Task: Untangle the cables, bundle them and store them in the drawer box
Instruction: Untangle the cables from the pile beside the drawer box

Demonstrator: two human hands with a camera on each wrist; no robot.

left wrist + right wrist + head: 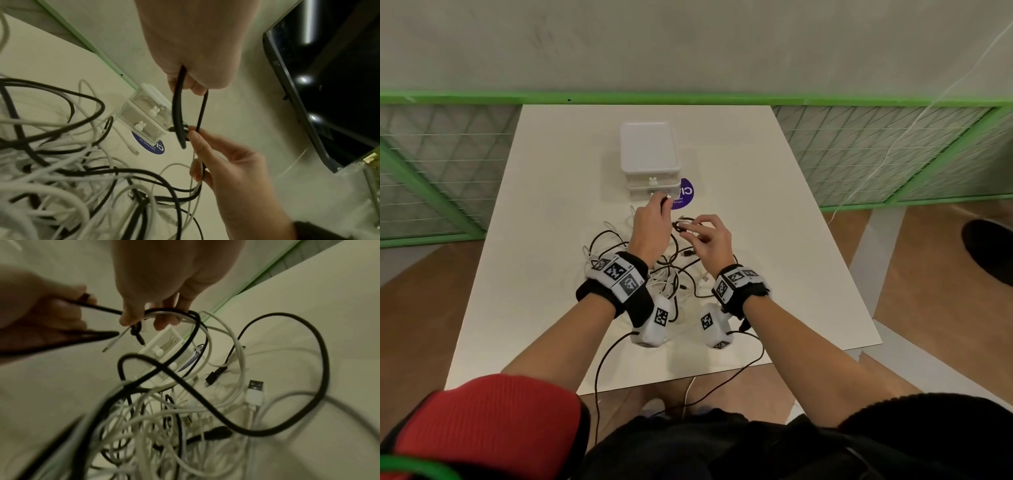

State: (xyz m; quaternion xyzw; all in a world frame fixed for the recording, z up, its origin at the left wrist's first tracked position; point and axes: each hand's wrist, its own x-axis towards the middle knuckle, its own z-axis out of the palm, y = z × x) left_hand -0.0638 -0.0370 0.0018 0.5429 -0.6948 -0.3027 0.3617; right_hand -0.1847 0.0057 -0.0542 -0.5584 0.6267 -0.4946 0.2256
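Two hands: both work above the square white table point(774, 212), with the drawer box as the landmark for everything below.
Table: square white tabletop — it carries the box, the sticker and the cable heap.
Drawer box: small translucent white plastic box of two stacked drawers point(649, 154), each with a white rabbit-shaped knob, standing toward the table's far edge.
Cable heap: tangled black and white cables point(654, 270) spread on the table on the near side of the drawer box, under both wrists; a white USB plug point(255, 392) and a black plug point(213, 377) lie among them.
Left hand: left hand point(650, 229) is raised just in front of the drawer box, fingers curled tight round a thin black cable point(179, 107) that runs down in a loop from the fist.
Right hand: right hand point(710, 240) is just beside the left one, a little nearer than the drawer box and to its right — thumb and fingertips pinch the same black cable where it forms a small coil, and a thin white cable point(116, 340) passes through the same fingers.
Sticker: round dark blue sticker with white lettering point(686, 197), flat on the table, touching the drawer box at its front right corner and partly under it.
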